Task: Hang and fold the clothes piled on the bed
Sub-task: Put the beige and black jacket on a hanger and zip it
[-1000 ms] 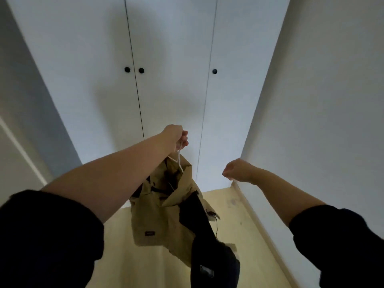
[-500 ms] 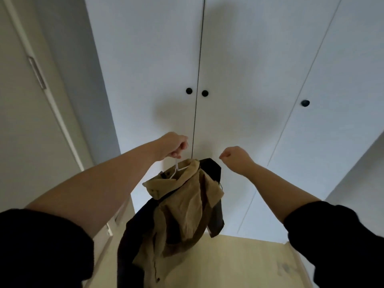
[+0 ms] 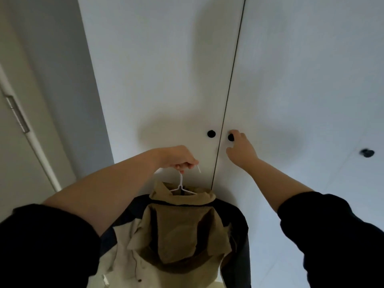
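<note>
1. Sliding door [image 3: 12, 163], far left: pale, with a long vertical handle [image 3: 17, 113].
2. Left sleeve [image 3: 45, 246]: black, forearm bare.
3. Left grip [image 3: 178, 157]: fingers curled tight round the hook of the hanger, held in the air before the wardrobe.
4. Hanger [image 3: 181, 185]: thin, white, its shoulders inside the jacket's collar.
5. Jacket [image 3: 178, 231]: tan hood, navy shoulders, cream body; hung from the hanger below the left grip, clear of any surface.
6. Wardrobe doors [image 3: 155, 69]: white, both closed.
7. Left knob [image 3: 211, 133]: black, round, untouched.
8. Right knob [image 3: 230, 137]: black, partly covered by fingers.
9. Right grip [image 3: 241, 149]: fingertips at the right knob, thumb apart below; whether it pinched the knob could not be told.
10. Third knob [image 3: 367, 153]: black, far right.
</note>
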### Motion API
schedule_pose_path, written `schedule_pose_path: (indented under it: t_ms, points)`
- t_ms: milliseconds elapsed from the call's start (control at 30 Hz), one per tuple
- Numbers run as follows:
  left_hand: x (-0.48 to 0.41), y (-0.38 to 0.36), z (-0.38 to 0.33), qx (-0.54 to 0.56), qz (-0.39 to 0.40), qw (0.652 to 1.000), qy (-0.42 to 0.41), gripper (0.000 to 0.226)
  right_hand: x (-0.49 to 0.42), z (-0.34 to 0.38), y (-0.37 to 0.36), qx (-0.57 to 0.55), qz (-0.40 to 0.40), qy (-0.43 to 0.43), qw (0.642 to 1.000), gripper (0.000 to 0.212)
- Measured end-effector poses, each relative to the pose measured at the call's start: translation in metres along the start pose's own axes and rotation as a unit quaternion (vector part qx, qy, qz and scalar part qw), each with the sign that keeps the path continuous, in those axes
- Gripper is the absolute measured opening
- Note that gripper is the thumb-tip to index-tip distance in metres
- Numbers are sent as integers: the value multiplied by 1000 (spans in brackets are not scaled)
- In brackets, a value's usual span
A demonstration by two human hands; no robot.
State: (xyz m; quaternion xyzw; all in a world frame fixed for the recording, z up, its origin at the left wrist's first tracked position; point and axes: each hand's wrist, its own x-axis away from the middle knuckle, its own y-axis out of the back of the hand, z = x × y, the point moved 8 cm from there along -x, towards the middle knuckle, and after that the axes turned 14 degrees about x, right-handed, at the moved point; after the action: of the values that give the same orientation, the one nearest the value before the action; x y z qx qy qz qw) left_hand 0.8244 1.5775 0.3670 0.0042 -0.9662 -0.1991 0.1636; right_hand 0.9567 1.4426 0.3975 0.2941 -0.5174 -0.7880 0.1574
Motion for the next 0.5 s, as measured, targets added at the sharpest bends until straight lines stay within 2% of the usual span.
schedule_pose_path:
  t_ms: [200, 500]
  points:
    - [-8, -5, 11, -49, 18, 999, 10, 35, -20, -2, 11, 55, 4, 10, 998, 26]
    - [41, -53, 13, -78, 16, 997, 23, 32, 67, -6, 39, -76, -57, 32, 995, 9]
